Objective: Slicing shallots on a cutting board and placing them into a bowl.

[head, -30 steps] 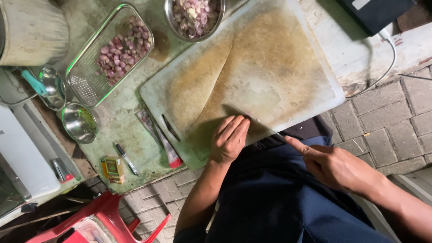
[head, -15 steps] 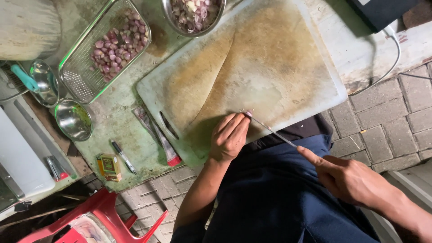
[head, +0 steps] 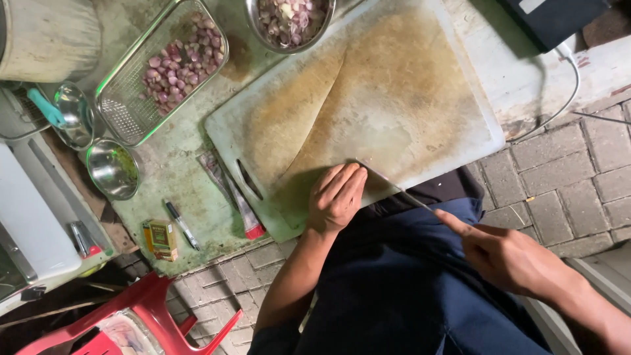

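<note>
A large stained white cutting board [head: 394, 98] lies on the worn green table. My left hand [head: 336, 196] rests flat on the board's near edge, fingers together, holding nothing. My right hand [head: 509, 256] hovers over my lap and grips the handle of a thin knife [head: 388, 184], index finger stretched along it. The blade tip reaches the board edge right beside my left fingertips. A metal bowl of peeled shallots [head: 289, 23] stands at the board's far edge.
A wire basket of red shallots [head: 164, 69] sits left of the board, with two small steel bowls [head: 112, 167] near it. A pen [head: 181, 223], a small yellow box [head: 160, 238] and a red-tipped wrapper [head: 240, 204] lie near the table edge. Red plastic stool [head: 141, 315] below; brick paving right.
My right hand with the knife has drifted slightly right and down, away from the board. My left hand stays on the board's edge.
</note>
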